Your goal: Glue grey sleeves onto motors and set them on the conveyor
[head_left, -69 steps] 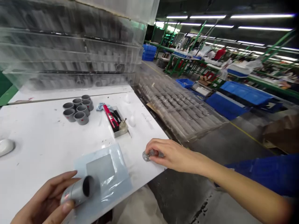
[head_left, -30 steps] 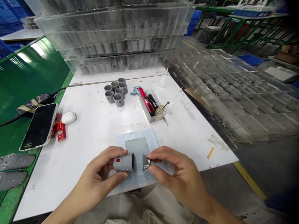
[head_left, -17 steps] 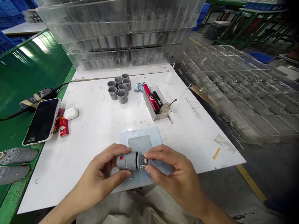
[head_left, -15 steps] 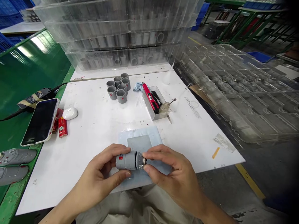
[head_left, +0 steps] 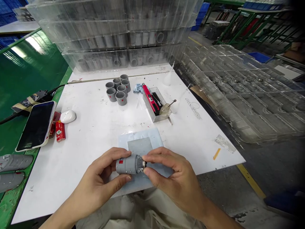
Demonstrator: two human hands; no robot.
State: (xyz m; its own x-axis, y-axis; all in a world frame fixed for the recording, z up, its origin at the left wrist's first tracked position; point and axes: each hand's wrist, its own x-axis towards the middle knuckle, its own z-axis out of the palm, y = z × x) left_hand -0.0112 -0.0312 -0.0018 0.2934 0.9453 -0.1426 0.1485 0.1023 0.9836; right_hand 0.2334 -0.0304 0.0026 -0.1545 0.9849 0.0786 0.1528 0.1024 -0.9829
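Note:
Between my hands lies a grey cylindrical model module (head_left: pixel 127 164) on its side, with a red mark on its wall. My left hand (head_left: pixel 107 178) is closed around the cylinder's left part, thumb below and fingers above. At the right end, my right hand (head_left: pixel 166 170) pinches a narrower grey end piece (head_left: pixel 139 163) with small silvery details and a dark tip. This end piece sits against the cylinder's mouth, with hardly any gap visible. Beneath the hands is a light blue cloth (head_left: pixel 157 140) bearing a flat grey plate (head_left: pixel 139 144).
Several grey open cups (head_left: pixel 121 98) stand mid-table beside a clear box (head_left: pixel 159 118) with a red-and-black tool (head_left: pixel 151 98). A phone (head_left: pixel 35 125), red packets (head_left: pixel 60 131) and a white case (head_left: pixel 68 116) lie left. Clear trays (head_left: pixel 95 60) are stacked behind; others (head_left: pixel 250 105) lie right.
The end piece has moved left, further into the cylinder, and the dark gap between them has nearly closed. The whole view has shifted slightly.

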